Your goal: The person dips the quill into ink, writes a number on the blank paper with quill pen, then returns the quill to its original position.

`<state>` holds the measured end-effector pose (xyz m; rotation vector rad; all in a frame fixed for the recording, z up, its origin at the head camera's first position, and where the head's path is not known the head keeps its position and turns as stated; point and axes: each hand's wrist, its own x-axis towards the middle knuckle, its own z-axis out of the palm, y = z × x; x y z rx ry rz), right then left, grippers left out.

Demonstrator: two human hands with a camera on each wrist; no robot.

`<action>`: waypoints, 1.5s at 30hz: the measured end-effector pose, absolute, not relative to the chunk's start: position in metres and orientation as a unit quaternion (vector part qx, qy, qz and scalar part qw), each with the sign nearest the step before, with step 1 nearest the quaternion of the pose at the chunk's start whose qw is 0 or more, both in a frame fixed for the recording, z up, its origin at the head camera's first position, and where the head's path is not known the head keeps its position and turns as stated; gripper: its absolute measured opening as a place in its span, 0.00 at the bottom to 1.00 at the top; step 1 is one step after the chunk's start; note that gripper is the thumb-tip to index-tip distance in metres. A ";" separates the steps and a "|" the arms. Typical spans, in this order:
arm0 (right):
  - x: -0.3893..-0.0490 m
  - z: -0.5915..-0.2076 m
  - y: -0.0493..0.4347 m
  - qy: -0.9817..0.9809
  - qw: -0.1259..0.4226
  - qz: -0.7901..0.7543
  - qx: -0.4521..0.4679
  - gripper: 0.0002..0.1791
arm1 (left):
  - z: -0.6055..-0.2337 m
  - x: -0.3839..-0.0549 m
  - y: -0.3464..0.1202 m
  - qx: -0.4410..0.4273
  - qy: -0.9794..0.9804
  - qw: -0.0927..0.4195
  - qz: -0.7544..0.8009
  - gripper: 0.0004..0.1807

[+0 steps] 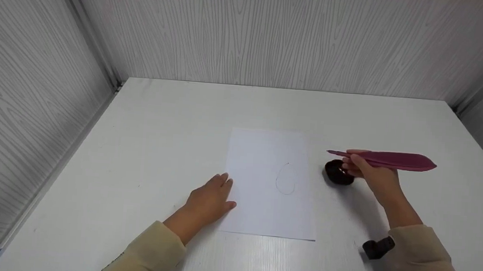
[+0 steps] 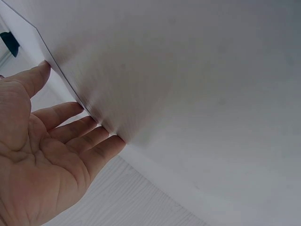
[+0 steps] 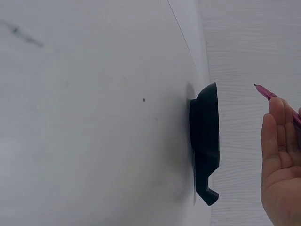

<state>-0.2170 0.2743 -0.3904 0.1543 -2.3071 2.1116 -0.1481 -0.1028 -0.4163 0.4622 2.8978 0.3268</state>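
A sheet of white paper [image 1: 257, 213] lies on the table with a thin curved pen line [image 1: 284, 194] on its right half. My left hand [image 1: 209, 197] rests flat at the paper's left edge, fingers extended, fingertips and thumb on the margin. In the left wrist view, the straight fingertips [image 2: 101, 129] meet the sheet's edge. To the right of the paper, my right hand [image 1: 370, 172] pinches a dark pink feather-shaped pen [image 1: 401, 160], its tip pointing left. The pen is held above a small dark bowl [image 1: 336, 172], whose right side the fingers partly cover.
The white table [image 1: 162, 117] is bounded by grey wood-grain panels [image 1: 248, 38] at the back and sides. A small black device [image 1: 378, 248] sits at the right sleeve cuff. In the right wrist view, the dark bowl [image 3: 205, 127] shows a short bent handle.
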 end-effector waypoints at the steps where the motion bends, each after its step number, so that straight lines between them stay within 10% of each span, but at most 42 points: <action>1: -0.216 -0.390 0.276 -0.737 0.006 0.674 0.048 0.24 | -0.416 -0.148 -0.103 0.155 0.977 0.094 0.109 0.34; 45: -0.205 -0.403 0.328 -0.696 0.011 0.717 0.029 0.10 | -0.415 -0.149 -0.101 0.140 0.977 0.113 0.118 0.34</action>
